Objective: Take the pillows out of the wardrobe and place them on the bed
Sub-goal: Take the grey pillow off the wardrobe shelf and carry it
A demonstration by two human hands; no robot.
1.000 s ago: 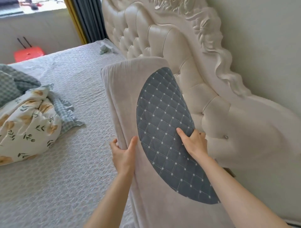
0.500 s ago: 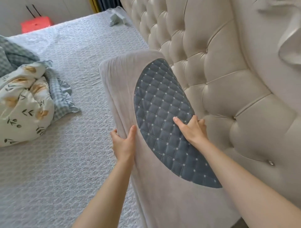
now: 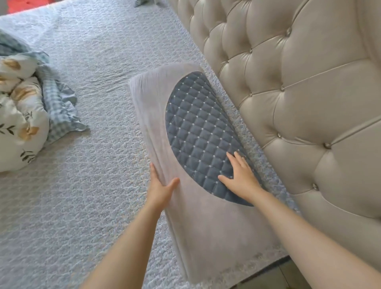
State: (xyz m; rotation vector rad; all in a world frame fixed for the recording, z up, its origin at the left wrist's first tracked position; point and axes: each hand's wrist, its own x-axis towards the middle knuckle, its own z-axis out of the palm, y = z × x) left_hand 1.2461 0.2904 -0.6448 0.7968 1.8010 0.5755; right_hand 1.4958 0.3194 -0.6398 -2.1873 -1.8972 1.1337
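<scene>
A long beige pillow (image 3: 208,231) with a dark blue quilted half-round patch (image 3: 198,132) lies flat on the bed (image 3: 92,206), its long side close along the headboard. My left hand (image 3: 161,189) holds the pillow's left edge, thumb on top and fingers down the side. My right hand (image 3: 241,177) rests flat on the blue patch with its fingers spread. No wardrobe is in view.
The tufted beige headboard (image 3: 299,103) rises on the right. A bunched floral and blue-check duvet (image 3: 20,115) lies at the bed's left side. A small crumpled cloth (image 3: 144,2) sits at the far end. A strip of floor (image 3: 274,276) shows bottom right.
The pillow has gone from standing tilted against the headboard to lying flat on the bed. My right hand has opened flat onto the blue patch. The view has tipped downward.
</scene>
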